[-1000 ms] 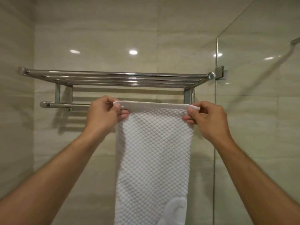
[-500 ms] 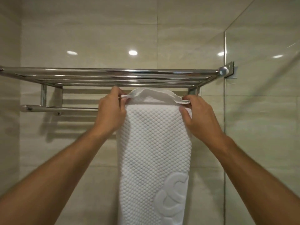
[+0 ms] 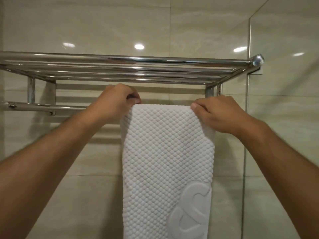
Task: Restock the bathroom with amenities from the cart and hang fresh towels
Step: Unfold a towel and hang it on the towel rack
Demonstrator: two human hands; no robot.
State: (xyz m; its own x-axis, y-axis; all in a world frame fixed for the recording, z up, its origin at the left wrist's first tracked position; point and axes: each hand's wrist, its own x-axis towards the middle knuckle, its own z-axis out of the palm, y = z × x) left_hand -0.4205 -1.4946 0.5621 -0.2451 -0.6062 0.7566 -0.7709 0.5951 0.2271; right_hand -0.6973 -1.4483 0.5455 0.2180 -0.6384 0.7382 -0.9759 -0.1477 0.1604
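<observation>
- Head view faces 1 chrome towel rack [image 3: 120, 66] on a beige tiled wall [image 3: 120, 23]; its upper shelf of parallel tubes carries nothing.
- 1 lower hanging bar [image 3: 43, 106] runs beneath the shelf, bare at 9 o'clock and covered from the centre onward.
- 1 white waffle-textured towel [image 3: 167, 152] is draped over that bar, its top fold at the centre of the frame and its length falling straight toward 6 o'clock, out of frame at the bottom.
- 1 raised emblem [image 3: 191, 213] is woven into the towel at about 5 o'clock.
- 2 bare hands are at the top fold, 1 at each corner.
- Left hand [image 3: 114, 104], at 11 o'clock of the towel, has its fingers curled over the corner with the thumb tip pressed on the fold, pinching the cloth.
- Right hand [image 3: 221, 114], at 1 o'clock of the towel, has its fingers bent over the other corner, thumb on the front face, gripping the edge.
- 1 glass panel [image 3: 284, 135] stands at 3 o'clock, its edge just beside the rack's end cap [image 3: 257, 59].
- 4 bright ceiling-light reflections show on the tiles and glass, spread from 11 to 2 o'clock.
</observation>
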